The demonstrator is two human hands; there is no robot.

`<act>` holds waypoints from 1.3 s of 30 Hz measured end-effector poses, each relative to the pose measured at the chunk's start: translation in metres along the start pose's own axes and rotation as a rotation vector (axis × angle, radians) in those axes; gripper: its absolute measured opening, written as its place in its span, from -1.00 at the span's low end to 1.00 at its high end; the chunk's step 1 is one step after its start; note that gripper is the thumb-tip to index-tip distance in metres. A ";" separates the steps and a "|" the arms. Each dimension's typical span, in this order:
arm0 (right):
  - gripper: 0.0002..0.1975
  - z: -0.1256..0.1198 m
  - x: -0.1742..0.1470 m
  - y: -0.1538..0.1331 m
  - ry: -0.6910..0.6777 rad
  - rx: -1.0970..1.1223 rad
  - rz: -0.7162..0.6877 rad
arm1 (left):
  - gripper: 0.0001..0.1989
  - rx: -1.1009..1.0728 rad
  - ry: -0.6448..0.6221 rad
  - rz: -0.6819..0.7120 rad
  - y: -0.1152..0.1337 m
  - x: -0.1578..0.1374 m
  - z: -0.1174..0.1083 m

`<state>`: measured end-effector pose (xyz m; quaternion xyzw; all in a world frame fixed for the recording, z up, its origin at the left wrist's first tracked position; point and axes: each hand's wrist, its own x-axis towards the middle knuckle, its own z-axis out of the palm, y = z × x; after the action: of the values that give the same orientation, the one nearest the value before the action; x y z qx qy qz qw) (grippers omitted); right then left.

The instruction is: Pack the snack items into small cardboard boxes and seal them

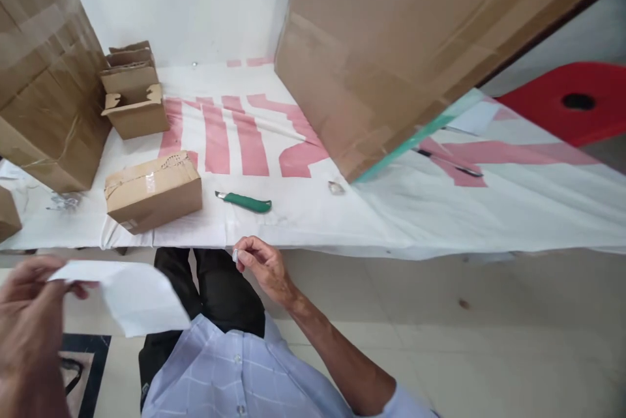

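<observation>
At the lower left, my left hand (pixel 36 313) is closed on the edge of a white sheet of paper (pixel 132 297), which droops to the right. My right hand (pixel 267 268), at the table's front edge, pinches a small whitish piece (pixel 235 255) too small to name. Just beyond it on the table lies a green-handled utility knife (pixel 247 203), its blade end to the left. A taped cardboard box (pixel 156 193) rests left of the knife, and an open small carton (pixel 139 115) stands behind that box.
A large carton (pixel 49 79) stands at the left, and another big one (pixel 391 46) fills the upper right. The white and pink cloth (pixel 293 216) covers the table. A pen (pixel 454 164), a red stool (pixel 548 98) and a small clear scrap (pixel 336 188) are on the right.
</observation>
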<state>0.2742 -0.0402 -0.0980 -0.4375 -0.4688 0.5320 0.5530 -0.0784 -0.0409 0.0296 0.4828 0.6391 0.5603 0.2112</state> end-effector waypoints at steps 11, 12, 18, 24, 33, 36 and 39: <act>-0.59 -0.123 -0.005 -0.006 0.535 0.132 -0.068 | -0.82 -0.200 -0.623 -0.168 0.029 -0.021 0.261; -0.59 -0.132 -0.003 -0.006 0.565 0.128 -0.082 | -0.83 -0.188 -0.642 -0.191 0.030 -0.016 0.278; -0.62 -0.170 0.028 -0.011 0.554 -0.082 -0.136 | -0.87 -0.069 -0.747 -0.269 0.035 0.005 0.365; -0.66 -0.203 0.089 -0.016 0.494 -0.296 -0.172 | -0.83 0.084 -0.839 -0.277 0.026 0.008 0.423; -0.67 -0.240 0.158 -0.009 0.344 -0.513 -0.142 | -0.92 0.240 -0.905 -0.230 -0.003 0.009 0.455; -0.66 -0.246 0.170 -0.003 0.316 -0.512 -0.128 | -0.97 0.253 -0.903 -0.224 -0.006 0.008 0.454; -0.66 -0.250 0.177 0.002 0.306 -0.510 -0.108 | -0.98 0.259 -0.897 -0.225 -0.004 0.006 0.453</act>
<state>0.5192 0.1400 -0.1347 -0.6117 -0.5211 0.2946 0.5172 0.2848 0.1971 -0.1010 0.6271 0.5977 0.1862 0.4634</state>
